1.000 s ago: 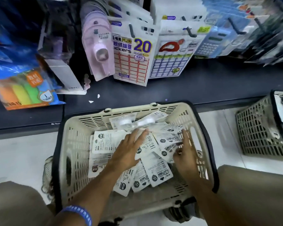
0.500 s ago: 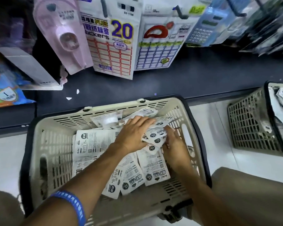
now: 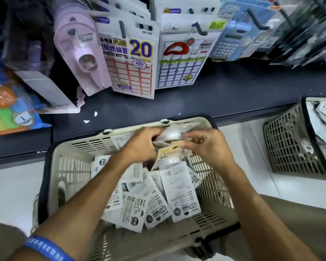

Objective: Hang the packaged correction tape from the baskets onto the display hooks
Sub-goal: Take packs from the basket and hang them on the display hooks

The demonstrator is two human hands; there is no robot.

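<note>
Though blurred by motion, both hands, left hand point(image 3: 139, 146) and right hand point(image 3: 208, 147), fingers curled on correction tape packs point(image 3: 170, 136).

Bare forearms, blue wristband point(image 3: 45, 248), khaki trousers point(image 3: 299, 223)

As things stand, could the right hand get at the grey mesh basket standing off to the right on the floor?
Probably not right away. The right hand is pinching a bunch of white correction tape packets together with the left hand over the beige plastic basket. The path to the grey mesh basket looks unobstructed, though.
</note>
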